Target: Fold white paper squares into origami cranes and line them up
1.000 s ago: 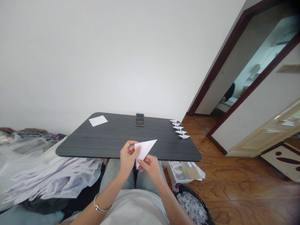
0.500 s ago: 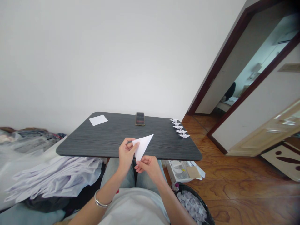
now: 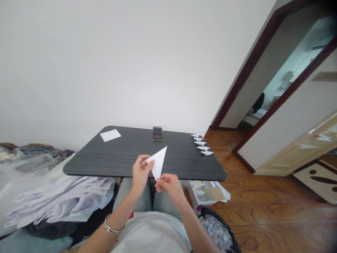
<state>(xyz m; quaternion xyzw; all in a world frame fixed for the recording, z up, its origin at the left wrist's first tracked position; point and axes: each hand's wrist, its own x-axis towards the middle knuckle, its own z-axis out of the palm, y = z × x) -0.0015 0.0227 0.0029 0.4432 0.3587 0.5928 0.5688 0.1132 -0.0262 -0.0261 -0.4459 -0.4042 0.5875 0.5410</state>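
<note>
A white paper folded into a triangle [image 3: 158, 162] is held up over the near edge of the dark table [image 3: 126, 156]. My left hand [image 3: 139, 173] pinches its left corner between thumb and fingers. My right hand [image 3: 168, 185] pinches its bottom corner. The triangle's free tip points up and to the right. A silver bracelet sits on my left wrist.
A flat white paper square [image 3: 110, 135] lies at the table's far left, a phone [image 3: 157, 134] at the far middle, and several folded paper cranes [image 3: 201, 144] in a row at the far right. A bin of crumpled paper [image 3: 216, 229] stands on the floor at my right.
The paper triangle has turned, its free tip swinging from pointing right to pointing more upward. Both hands have kept their pinch and shifted slightly.
</note>
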